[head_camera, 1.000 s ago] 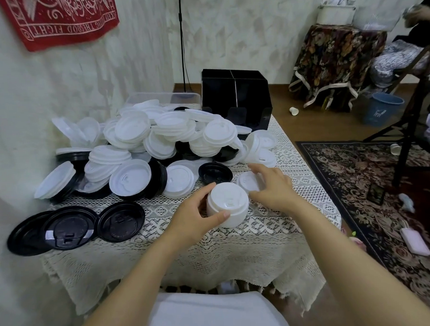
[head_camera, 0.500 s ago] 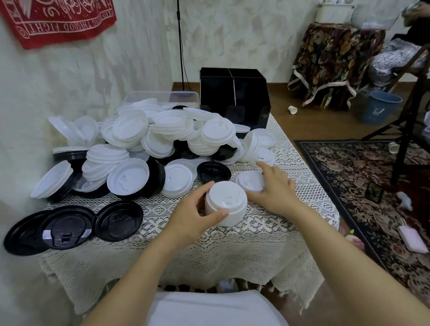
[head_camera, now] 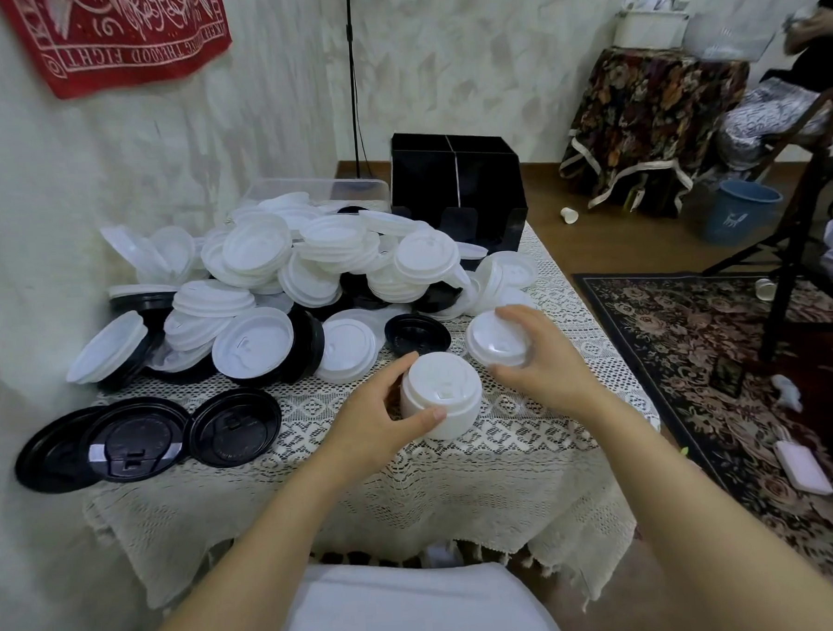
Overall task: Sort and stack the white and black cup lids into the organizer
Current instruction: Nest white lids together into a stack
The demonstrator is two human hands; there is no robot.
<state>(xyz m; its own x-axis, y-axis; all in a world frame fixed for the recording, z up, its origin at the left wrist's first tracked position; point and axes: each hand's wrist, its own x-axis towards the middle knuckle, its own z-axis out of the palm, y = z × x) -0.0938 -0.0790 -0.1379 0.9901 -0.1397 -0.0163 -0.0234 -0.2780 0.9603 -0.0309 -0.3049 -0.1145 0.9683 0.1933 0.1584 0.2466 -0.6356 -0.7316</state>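
Three black lids (head_camera: pixel 131 438) lie flat on the counter (head_camera: pixel 414 484), well left of the left grip (head_camera: pixel 372 423). Beyond that grip sprawls the pile (head_camera: pixel 282 274) of white and black lids. The left grip is clamped round a white stack (head_camera: pixel 440 393), thumb at the front. Just to its right, the right grip (head_camera: pixel 547 361) clasps one white lid (head_camera: pixel 498 337) by its rim, close beside the stack. The organizer (head_camera: pixel 459 192) stands well beyond both grips.

Heaped white lids (head_camera: pixel 255 249) hide part of the organizer (head_camera: pixel 487 186).
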